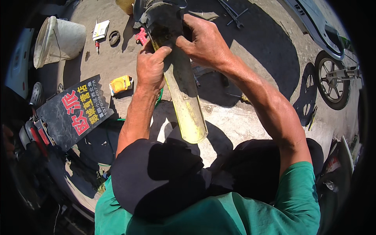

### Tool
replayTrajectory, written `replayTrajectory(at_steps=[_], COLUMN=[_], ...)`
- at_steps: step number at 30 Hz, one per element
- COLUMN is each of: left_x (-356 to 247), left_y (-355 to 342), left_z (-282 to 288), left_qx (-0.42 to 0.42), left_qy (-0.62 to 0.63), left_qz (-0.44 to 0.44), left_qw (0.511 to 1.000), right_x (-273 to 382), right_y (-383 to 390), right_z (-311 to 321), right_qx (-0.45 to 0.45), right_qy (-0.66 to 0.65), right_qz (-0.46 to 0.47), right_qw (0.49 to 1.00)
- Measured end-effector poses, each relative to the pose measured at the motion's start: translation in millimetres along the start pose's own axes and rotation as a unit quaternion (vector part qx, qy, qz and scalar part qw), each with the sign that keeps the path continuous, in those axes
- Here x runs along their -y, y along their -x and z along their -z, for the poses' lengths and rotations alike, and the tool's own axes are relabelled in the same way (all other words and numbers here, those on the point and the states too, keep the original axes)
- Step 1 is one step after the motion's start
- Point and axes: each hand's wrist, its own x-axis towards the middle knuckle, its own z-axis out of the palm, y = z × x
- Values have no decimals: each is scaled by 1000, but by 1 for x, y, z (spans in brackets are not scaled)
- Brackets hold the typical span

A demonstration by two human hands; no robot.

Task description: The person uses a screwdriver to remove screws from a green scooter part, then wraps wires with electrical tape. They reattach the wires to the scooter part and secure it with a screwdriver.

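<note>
A long curved scooter mudguard [183, 105], dusty grey inside with a yellow rim, slants down between my arms toward my knees. Its far end runs into a dark, dirty part [160, 23]. My left hand [150, 68] grips the mudguard's left edge, thumb on top, with the other fingers mostly hidden behind it. Farther up on the right, my right hand [205, 41] is closed around the dark part, its fingertips hidden. Just beyond my left hand a small red-pink piece [141, 36] sticks out; I cannot tell what it is.
A dirty white bucket [70, 39] lies tipped at the far left. Near it are a black ring [114, 38] and a red-tipped tool [97, 46]. A yellow box [121, 85] and a dark sign board [74, 113] lie left. Wrenches [234, 15] lie beyond; a scooter wheel [332, 80] stands right.
</note>
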Motion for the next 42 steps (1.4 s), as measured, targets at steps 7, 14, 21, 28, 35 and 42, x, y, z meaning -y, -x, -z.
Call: replayTrajectory(at_steps=[7,14,21,28,35,42], left_x=[-8,-3,6,16,38,52], left_y=[1,-2,-8,-2,3,6], left_z=[16,30,85,90,110,113], left_qx=[-46,-62,-99,-115,-121,-144], left_qy=[-34,-69,-33,-48,-63,-75], left_qz=[-43,-74,-41,-8,25,41], left_qw=[997,993,994,992,990,986], right_x=[1,-6,-67,-117,-137,-149], right_y=[-11,-10,44,116,118,124], right_z=[-19,-33,-40,-103,-127,-101], right_qx=[4,49,158,294,255,237], right_qy=[-10,-46,-86,206,256,148], right_qz=[38,4,-304,-307,-299,-344], right_qw=[999,998,936,881,883,897])
